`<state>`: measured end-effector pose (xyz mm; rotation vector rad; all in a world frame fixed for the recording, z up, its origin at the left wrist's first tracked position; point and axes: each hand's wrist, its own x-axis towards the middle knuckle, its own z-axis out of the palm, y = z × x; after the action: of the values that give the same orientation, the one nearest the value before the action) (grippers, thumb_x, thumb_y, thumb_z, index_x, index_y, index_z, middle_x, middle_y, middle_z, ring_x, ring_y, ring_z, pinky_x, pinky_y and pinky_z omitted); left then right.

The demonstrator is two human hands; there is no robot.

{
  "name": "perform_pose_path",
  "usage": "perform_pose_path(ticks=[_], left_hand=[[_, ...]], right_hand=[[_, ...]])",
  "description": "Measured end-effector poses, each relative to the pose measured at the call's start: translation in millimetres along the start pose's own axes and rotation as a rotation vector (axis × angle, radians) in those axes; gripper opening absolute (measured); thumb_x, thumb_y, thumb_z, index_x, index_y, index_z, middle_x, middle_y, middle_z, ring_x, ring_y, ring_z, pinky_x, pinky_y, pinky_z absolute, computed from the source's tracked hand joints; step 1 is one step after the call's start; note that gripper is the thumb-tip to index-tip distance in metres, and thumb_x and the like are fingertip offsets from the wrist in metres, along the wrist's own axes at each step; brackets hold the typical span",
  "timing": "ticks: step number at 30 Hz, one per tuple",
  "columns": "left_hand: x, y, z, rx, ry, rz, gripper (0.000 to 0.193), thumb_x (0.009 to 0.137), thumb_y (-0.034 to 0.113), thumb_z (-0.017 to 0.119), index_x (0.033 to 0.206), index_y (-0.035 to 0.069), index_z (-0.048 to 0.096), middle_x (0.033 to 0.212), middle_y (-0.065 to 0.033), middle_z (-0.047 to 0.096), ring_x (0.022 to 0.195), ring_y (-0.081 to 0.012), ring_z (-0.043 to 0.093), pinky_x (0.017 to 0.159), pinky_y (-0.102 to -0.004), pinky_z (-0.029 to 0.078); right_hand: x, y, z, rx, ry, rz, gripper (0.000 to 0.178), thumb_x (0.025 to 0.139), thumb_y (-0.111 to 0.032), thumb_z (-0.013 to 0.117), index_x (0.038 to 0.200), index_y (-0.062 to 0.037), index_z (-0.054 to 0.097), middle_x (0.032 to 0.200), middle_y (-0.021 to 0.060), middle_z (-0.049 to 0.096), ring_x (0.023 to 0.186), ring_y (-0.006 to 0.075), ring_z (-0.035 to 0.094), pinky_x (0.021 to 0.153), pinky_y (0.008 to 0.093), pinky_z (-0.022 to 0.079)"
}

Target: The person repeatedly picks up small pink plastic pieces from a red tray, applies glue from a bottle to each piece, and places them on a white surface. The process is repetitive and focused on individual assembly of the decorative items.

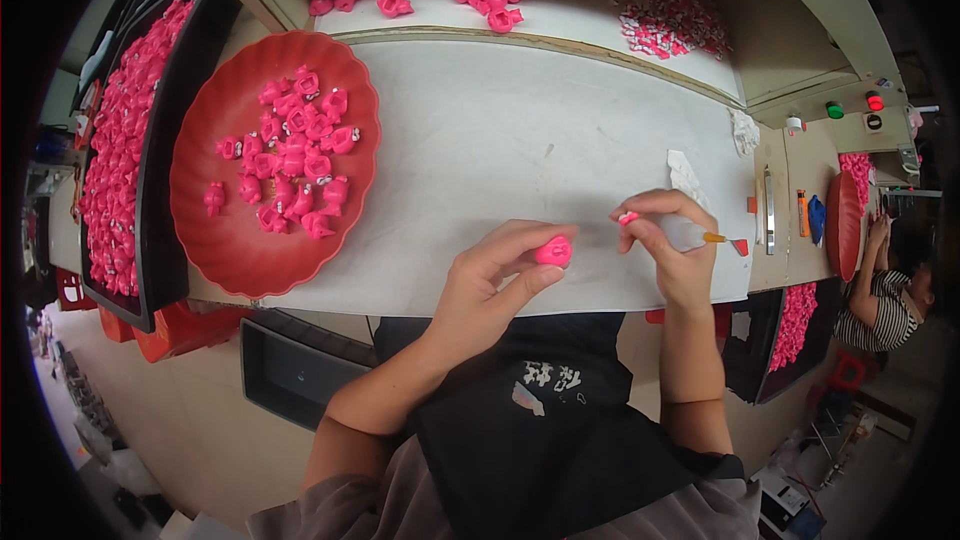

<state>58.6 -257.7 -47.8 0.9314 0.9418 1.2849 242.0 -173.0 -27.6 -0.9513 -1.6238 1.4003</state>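
My left hand pinches a hollow pink plastic toy part between thumb and fingers, above the front of the white work surface. To its right, a short gap away, my right hand is closed. Its thumb and forefinger hold a tiny pink-and-white piece. A translucent squeeze bottle with an orange nozzle is tucked in the same hand, nozzle pointing right. On the left, a red scalloped dish carries several pink toy figures.
Pink parts and a heap of small pink-and-white pieces lie on the shelf behind. A black tray full of pink parts stands far left. Crumpled tissue lies beyond my right hand. At right, another person sits.
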Motion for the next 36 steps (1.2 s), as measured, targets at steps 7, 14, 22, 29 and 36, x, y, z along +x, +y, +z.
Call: perform_pose_path(ticks=[7,14,22,29,36], left_hand=[[-1.1,4.8,15.6,0.143,-0.044,0.013,0.029,0.081,0.005,0.058,0.110,0.001,0.056,0.100,-0.0097,0.056,0.091,-0.0156,0.056,0.080,-0.0271,0.046],[-2.7,1.3,20.1,0.087,-0.100,-0.020,0.027,0.081,0.004,0.058,0.109,0.000,0.057,0.099,-0.0091,0.056,0.090,-0.0155,0.056,0.079,-0.0265,0.046],[-4.9,-0.7,16.8,-0.002,-0.155,-0.118,0.027,0.083,0.005,0.057,0.110,0.000,0.056,0.102,-0.0084,0.057,0.093,-0.0155,0.056,0.083,-0.0275,0.045],[-2.8,7.2,19.0,-0.311,-0.163,-0.308,0.028,0.083,0.005,0.057,0.110,-0.002,0.055,0.105,-0.0098,0.058,0.097,-0.0152,0.056,0.085,-0.0265,0.045],[-3.6,6.7,22.3,-0.345,-0.178,-0.381,0.025,0.080,0.006,0.061,0.103,-0.001,0.060,0.095,-0.0104,0.062,0.090,-0.0151,0.060,0.082,-0.0269,0.047]], right_hand=[[-19.9,7.7,9.5,0.543,-0.032,0.026,0.014,0.073,0.006,0.062,0.086,0.0022,0.061,0.089,0.0120,0.055,0.068,0.0141,0.054,0.053,0.0224,0.046],[-29.7,8.6,17.9,0.247,-0.041,-0.086,0.014,0.069,0.004,0.067,0.080,-0.0028,0.063,0.090,0.0076,0.051,0.073,0.0136,0.052,0.062,0.0244,0.044],[-27.0,7.9,9.6,0.028,-0.143,-0.220,0.018,0.067,0.002,0.070,0.083,-0.0043,0.064,0.091,0.0080,0.052,0.074,0.0133,0.054,0.064,0.0242,0.044],[-25.3,5.4,7.3,-0.138,-0.209,-0.339,0.030,0.061,-0.005,0.076,0.089,-0.0067,0.065,0.093,0.0073,0.053,0.074,0.0147,0.056,0.060,0.0238,0.047],[-22.1,2.2,1.7,-0.302,-0.288,-0.486,0.036,0.059,-0.009,0.076,0.093,-0.0071,0.065,0.094,0.0083,0.056,0.063,0.0138,0.055,0.053,0.0230,0.045]])
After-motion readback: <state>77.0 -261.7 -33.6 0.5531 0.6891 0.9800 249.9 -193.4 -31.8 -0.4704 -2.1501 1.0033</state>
